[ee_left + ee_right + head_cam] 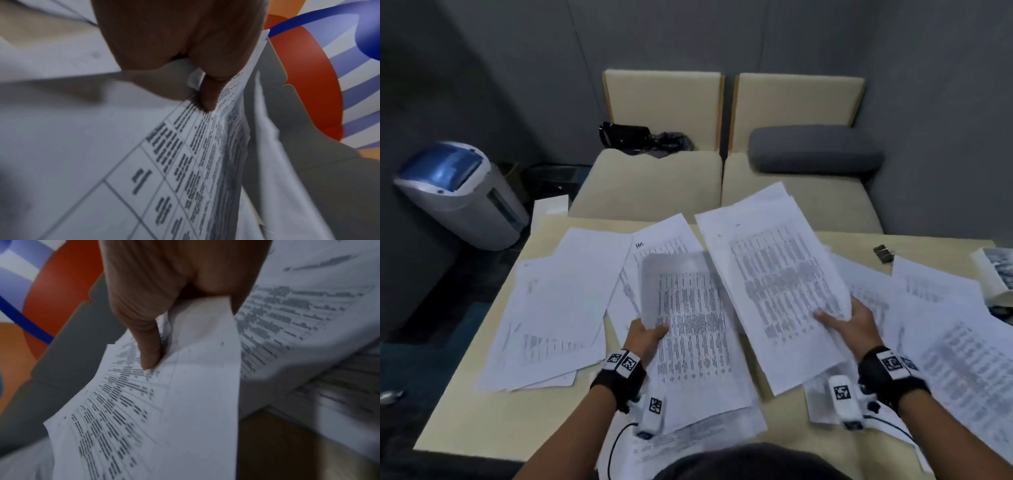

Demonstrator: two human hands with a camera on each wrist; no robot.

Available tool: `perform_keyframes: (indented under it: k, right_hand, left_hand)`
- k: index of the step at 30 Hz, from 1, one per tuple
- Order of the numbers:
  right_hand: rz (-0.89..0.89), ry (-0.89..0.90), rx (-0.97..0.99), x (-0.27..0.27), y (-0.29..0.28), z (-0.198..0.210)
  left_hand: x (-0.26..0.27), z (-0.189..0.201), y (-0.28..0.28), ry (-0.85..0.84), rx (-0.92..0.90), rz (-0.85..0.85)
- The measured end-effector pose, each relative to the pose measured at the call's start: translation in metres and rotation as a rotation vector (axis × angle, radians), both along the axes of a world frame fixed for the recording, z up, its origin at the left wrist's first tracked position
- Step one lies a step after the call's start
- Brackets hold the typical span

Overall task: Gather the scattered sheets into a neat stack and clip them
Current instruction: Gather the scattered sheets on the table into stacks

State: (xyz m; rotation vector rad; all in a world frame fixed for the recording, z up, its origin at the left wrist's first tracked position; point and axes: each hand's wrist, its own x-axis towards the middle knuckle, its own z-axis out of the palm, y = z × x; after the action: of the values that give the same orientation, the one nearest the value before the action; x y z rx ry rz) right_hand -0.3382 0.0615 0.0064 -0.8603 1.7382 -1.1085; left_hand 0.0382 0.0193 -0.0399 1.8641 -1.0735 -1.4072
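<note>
From my head, I look down at a tan counter [482, 421] covered with loose sheets [558, 305]. My left hand [645, 334] pinches the edge of one printed sheet [695, 342], with my thumb on top. That sheet is blurry and lies near the middle of the counter, over other sheets. My right hand [851, 323] grips a small bunch [774, 284] of sheets by its right edge, thumb on top. The bunch is lifted and tilted, and its far end points to 12 o'clock. More sheets lie at 9 o'clock and at 3 o'clock. A small dark clip [884, 253] sits on the counter at 2 o'clock, apart from the sheets. A book [996, 274] lies at the counter's right edge. Past the counter at 12 o'clock is a cream sofa [654, 185] with a black bag [626, 135] and a grey cushion [815, 150]. At 10 o'clock a grey and blue machine [453, 192] stands on the floor.

From my left wrist, my left hand [180, 37] shows up close. My thumb [209, 92] presses down on the sheet [174, 162] with its printed table.

From my right wrist, my right hand [174, 280] holds the bunch [164, 410]. My thumb [148, 345] lies on top of it. More sheets [298, 313] lie to the right, blurry.
</note>
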Motion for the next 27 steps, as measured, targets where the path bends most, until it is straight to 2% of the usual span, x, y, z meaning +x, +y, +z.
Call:
perform_keyframes:
  k: [5,10,13,17,22,24,27]
  right_hand:
    - [0.179,-0.07,0.166,0.032,0.007,-0.034]
    - [0.069,-0.189,0.174,0.025,-0.002,-0.026]
    - [0.113,-0.196,0.199,0.017,-0.006,-0.018]
    - [0.229,-0.141,0.133,0.021,-0.011,0.003]
    - [0.225,-0.045,-0.031,0.024,-0.037,0.052]
    - [0.21,-0.029,-0.104,0.021,-0.046,0.06]
    - [0.165,-0.038,-0.101,0.019,-0.05,0.055]
  left_hand:
    - [-0.06,0.019,-0.022,0.137,-0.008,-0.034]
    - [-0.093,0.031,-0.023,0.223,-0.034,-0.107]
    - [-0.104,0.033,-0.017,0.338,0.007,-0.062]
    - [-0.12,0.038,-0.018,0.221,-0.145,-0.208]
    - [-0.141,0.081,-0.043,0.295,-0.333,-0.142]
    - [-0.143,0.091,-0.055,0.285,-0.412,-0.19]
    - [-0.143,0.085,-0.059,0.24,-0.383,-0.295]
